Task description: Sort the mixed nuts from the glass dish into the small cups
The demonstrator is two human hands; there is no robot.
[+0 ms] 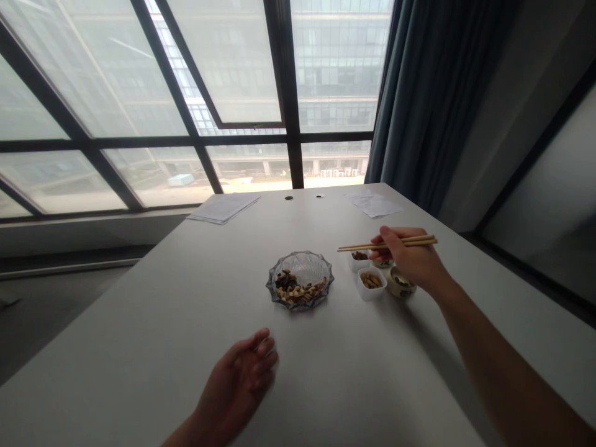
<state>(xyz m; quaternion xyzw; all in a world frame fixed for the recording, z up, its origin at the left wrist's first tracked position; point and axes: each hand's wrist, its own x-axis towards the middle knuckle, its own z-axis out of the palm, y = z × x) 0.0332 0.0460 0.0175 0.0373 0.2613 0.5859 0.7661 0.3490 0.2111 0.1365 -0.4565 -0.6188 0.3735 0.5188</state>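
Note:
My right hand holds a pair of wooden chopsticks nearly level, their tips pointing left with nothing visible between them. It hovers above a group of small containers. Below it stand a white plastic cup with dark reddish pieces, a second white cup with brownish pieces, and a pale jar. Another jar is mostly hidden by the hand. A scalloped glass bowl left of them contains nuts and dark pieces. Nearer me, my left hand is loosely curled over the table, holding nothing.
The white table stretches toward large windows. Stacked papers lie at the far left, and another sheet at the far right. Two round holes are near the back edge. A dark blue curtain hangs at the right.

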